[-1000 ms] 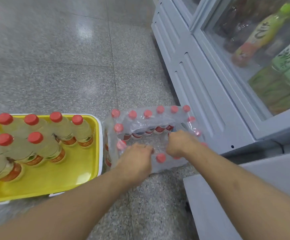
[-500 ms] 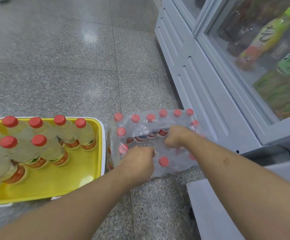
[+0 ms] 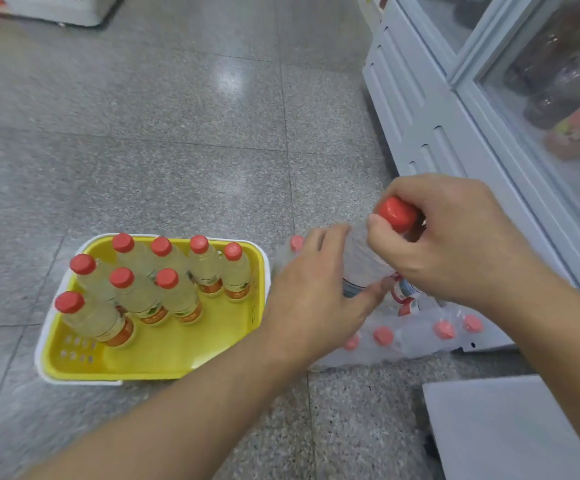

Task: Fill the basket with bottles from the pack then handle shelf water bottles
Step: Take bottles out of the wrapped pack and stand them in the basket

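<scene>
A white glass-door drinks cooler [image 3: 430, 109] fills the right side above a grey speckled floor [image 3: 163, 116], and on the floor to the left sits a yellow basket [image 3: 163, 355] holding eight upright red-capped bottles [image 3: 132, 289]. Just right of the basket lies the torn shrink-wrapped pack [image 3: 409, 337] with red-capped water bottles remaining at its near edge. Above the pack, a clear water bottle [image 3: 364, 261] is held in both hands: the left hand [image 3: 312, 296] curls around its body, while the right hand [image 3: 454, 237] pinches its red cap [image 3: 397, 213].
</scene>
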### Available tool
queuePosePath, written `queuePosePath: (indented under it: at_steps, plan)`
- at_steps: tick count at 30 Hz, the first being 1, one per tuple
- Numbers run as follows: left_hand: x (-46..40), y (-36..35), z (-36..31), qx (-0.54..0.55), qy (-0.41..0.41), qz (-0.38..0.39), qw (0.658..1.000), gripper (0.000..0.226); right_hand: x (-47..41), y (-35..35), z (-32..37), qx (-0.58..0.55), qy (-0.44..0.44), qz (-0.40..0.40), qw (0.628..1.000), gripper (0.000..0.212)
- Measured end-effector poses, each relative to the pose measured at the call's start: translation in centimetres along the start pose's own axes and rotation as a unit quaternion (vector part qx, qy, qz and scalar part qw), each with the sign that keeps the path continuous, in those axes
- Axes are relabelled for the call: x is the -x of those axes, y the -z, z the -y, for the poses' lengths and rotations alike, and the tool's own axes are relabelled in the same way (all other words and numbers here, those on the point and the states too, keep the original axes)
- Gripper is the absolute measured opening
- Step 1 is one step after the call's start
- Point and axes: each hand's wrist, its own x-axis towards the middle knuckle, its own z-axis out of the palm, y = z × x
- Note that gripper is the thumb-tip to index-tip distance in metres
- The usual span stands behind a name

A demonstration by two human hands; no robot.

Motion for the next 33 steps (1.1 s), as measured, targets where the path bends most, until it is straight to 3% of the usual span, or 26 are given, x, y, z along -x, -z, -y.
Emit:
queuePosePath:
  at_steps: [4, 10, 16, 19, 21, 24, 26, 29, 31, 33]
  plan:
    - [2.2, 5.1, 3.9, -0.022, 0.044, -0.049, 0.998, 0.064, -2.0, -2.7, 4.9, -0.081, 0.036, 0.023, 0.996, 0.024]
    - [5.1, 5.7, 12.2, -0.018, 0.231, 0.001, 0.973, 0.073, -2.9, -16.4, 9.3, -0.038, 0.077, 0.14, 0.986, 0.028]
    - [6.9, 3.7, 15.0, 0.019, 0.313, 0.006, 0.95, 0.051, -2.7, -25.4, 10.5, -0.037, 0.028, 0.199, 0.979, 0.024]
    - [7.4, 2.8, 16.7, 0.06, 0.336, 0.017, 0.94, 0.056, -2.1, -26.8, 10.3, -0.087, -0.016, 0.187, 0.978, 0.024]
    - [7.3, 2.4, 16.8, 0.083, 0.329, 0.005, 0.941, 0.06, -2.0, -26.4, 9.9, -0.128, -0.029, 0.192, 0.972, 0.024]
    - [6.8, 2.5, 14.4, 0.029, 0.303, -0.046, 0.951, 0.035, -1.3, -23.2, 8.1, -0.142, -0.036, 0.178, 0.973, 0.029]
    - [6.1, 2.2, 12.2, 0.015, 0.224, -0.065, 0.972, 0.028, -0.4, -19.9, 5.1, -0.106, -0.057, 0.126, 0.985, 0.019]
    - [3.8, 0.0, 8.8, 0.043, 0.088, -0.005, 0.995, 0.02, 1.2, -15.3, -2.2, 0.002, -0.177, 0.074, 0.981, 0.013]
    - [1.9, -2.8, 6.9, 0.049, 0.019, 0.056, 0.997, 0.02, 2.0, -13.9, -7.6, 0.102, -0.272, 0.134, 0.947, 0.014]
    - [0.4, -6.2, 5.4, 0.038, -0.01, 0.131, 0.991, 0.028, 2.8, -13.8, -12.0, 0.146, -0.307, 0.233, 0.911, 0.017]
